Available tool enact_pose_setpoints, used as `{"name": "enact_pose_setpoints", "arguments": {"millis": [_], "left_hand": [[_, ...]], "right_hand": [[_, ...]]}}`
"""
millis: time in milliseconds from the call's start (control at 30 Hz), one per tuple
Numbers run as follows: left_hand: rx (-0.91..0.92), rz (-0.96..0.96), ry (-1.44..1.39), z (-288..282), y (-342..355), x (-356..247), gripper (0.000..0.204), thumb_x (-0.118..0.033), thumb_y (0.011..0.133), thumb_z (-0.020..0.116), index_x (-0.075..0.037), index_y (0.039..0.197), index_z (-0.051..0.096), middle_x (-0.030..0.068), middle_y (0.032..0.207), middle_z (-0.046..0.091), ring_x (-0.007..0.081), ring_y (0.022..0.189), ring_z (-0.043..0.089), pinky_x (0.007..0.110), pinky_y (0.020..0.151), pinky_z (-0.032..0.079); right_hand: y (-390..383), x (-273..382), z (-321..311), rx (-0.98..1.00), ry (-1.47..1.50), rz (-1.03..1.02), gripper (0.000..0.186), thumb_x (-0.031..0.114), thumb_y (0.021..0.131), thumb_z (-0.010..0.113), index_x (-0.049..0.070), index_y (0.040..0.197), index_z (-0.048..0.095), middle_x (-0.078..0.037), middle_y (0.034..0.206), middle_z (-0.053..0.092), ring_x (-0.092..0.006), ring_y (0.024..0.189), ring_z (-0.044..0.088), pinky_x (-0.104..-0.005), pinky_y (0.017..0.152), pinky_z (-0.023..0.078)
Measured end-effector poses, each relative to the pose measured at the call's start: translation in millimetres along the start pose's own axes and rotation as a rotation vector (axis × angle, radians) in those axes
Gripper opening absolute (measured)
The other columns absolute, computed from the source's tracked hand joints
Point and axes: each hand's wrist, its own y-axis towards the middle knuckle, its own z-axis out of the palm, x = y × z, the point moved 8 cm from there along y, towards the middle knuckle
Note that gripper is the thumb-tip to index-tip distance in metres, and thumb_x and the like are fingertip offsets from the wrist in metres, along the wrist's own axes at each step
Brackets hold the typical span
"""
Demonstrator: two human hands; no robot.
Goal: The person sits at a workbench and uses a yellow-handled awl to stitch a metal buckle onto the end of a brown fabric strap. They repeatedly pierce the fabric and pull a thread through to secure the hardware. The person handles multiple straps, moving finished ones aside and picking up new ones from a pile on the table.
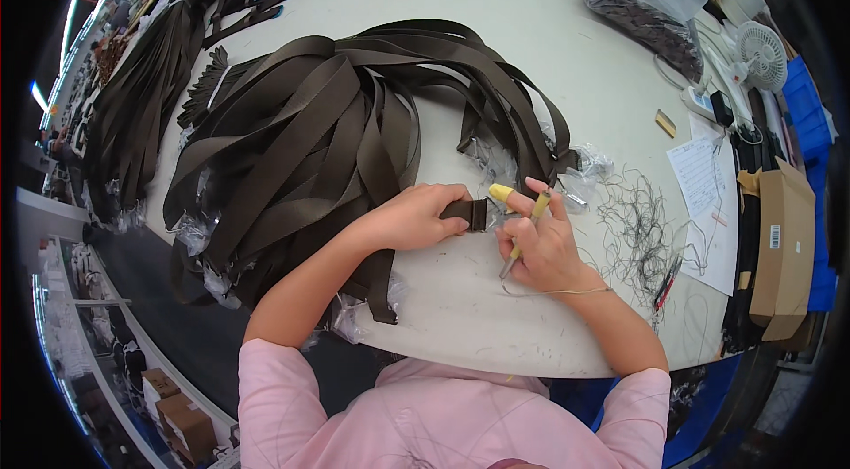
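My left hand (416,217) is closed on the end of a dark brown webbing strap (465,215), pressing it near the table top. Clear plastic film lies about the strap's end, beside a dark edge that may be a buckle. My right hand (547,252) grips a slim yellow tool (537,208) like a pen or seam ripper, its grey end pointing down toward me. A yellow finger cot (501,193) covers one fingertip of that hand. Left of and beyond my hands spreads a big looped bundle of dark brown straps (301,106), some ends wrapped in clear plastic.
Loose dark threads (633,234) lie right of my hand, near red-handled snips (666,285) and a written paper sheet (704,181). A white fan (761,55), a cardboard box (783,248) and a filled plastic bag (642,4) stand at the right. More straps (146,106) hang at the left edge.
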Motion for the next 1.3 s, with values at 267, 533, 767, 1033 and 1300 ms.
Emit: {"name": "enact_pose_setpoints", "arguments": {"millis": [267,533,767,1033,1300], "left_hand": [[-0.163,-0.043,-0.215,-11,9,14,0.022,-0.007,0.099,0.065,0.000,0.119,0.064,0.0057,0.092,0.073,0.0105,0.070,0.062,0.028,0.067,0.052],[-0.874,0.465,0.568,-29,-26,-78,0.026,0.008,0.085,0.066,-0.005,0.108,0.066,0.0074,0.091,0.066,0.0281,0.067,0.065,0.037,0.063,0.053],[-0.760,0.359,0.612,-22,-8,-78,0.022,0.006,0.083,0.068,-0.004,0.093,0.051,0.0097,0.094,0.063,0.0245,0.069,0.066,0.035,0.061,0.053],[-0.242,-0.111,-0.923,-22,5,4,0.013,0.000,0.091,0.063,-0.006,0.096,0.052,0.0119,0.106,0.067,0.0147,0.087,0.070,0.028,0.079,0.057],[-0.854,0.650,0.288,-33,-36,-107,0.028,0.016,0.080,0.065,-0.004,0.092,0.049,0.0104,0.118,0.060,0.0237,0.084,0.067,0.030,0.075,0.059]], "right_hand": [[-9,-34,-17,-0.038,-0.173,0.167,0.026,0.002,0.082,0.075,0.006,0.092,0.052,-0.015,0.105,0.073,-0.0251,0.089,0.069,-0.0417,0.090,0.045],[-15,-48,-31,-0.091,-0.206,0.210,0.031,0.000,0.081,0.077,0.006,0.094,0.050,-0.016,0.108,0.072,-0.0253,0.082,0.068,-0.0396,0.081,0.047],[-15,-47,-29,-0.143,-0.126,0.238,0.035,-0.003,0.078,0.077,0.006,0.096,0.049,-0.016,0.108,0.073,-0.0260,0.077,0.067,-0.0385,0.078,0.046],[-9,-40,-27,-0.177,-0.118,0.187,0.034,-0.003,0.079,0.076,0.006,0.095,0.048,-0.016,0.109,0.074,-0.0263,0.073,0.065,-0.0382,0.073,0.046],[-31,-53,-36,-0.376,0.213,0.291,0.031,-0.005,0.087,0.071,0.007,0.096,0.045,-0.024,0.124,0.067,-0.0233,0.077,0.069,-0.0351,0.081,0.054]]}}
